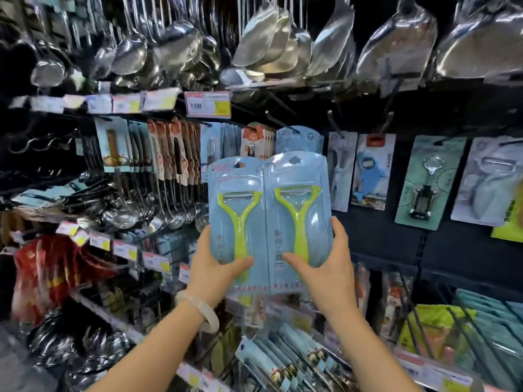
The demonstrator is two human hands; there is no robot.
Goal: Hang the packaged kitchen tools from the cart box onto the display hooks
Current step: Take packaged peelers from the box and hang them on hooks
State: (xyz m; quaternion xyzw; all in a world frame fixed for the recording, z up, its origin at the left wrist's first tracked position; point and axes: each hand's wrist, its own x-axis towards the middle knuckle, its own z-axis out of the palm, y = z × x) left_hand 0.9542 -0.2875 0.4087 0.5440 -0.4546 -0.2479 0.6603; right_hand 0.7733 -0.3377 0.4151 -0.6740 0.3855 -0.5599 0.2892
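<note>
On the far left, ladles hang in a dense row below a strip of price tags, leaving little free room there. Above them, steel ladles and spatulas crowd the top of the display, their bowls reaching down almost to the upper rail. Just right of the hanging ladles, carded tools pack their hooks tightly.

The left hand, a pale bangle on its wrist, grips the lower left edge of the left peeler pack, thumb lying across the front of the card and fingers curled behind. The pack stands upright, its hang hole at the top. Touching it edge to edge is the right peeler pack, slightly overlapping and a little higher. The right hand grips that pack's lower right corner, thumb on the front, fingertips wrapping the right edge.

Both packs are held in front of the shelf, below a bare display hook that juts out from the dark back panel; a similar blue pack hangs just behind their tops. Further right the back panel is more open: a shark-shaped opener card, a corkscrew card and a peeler card hang apart, with dark gaps between them.
</note>
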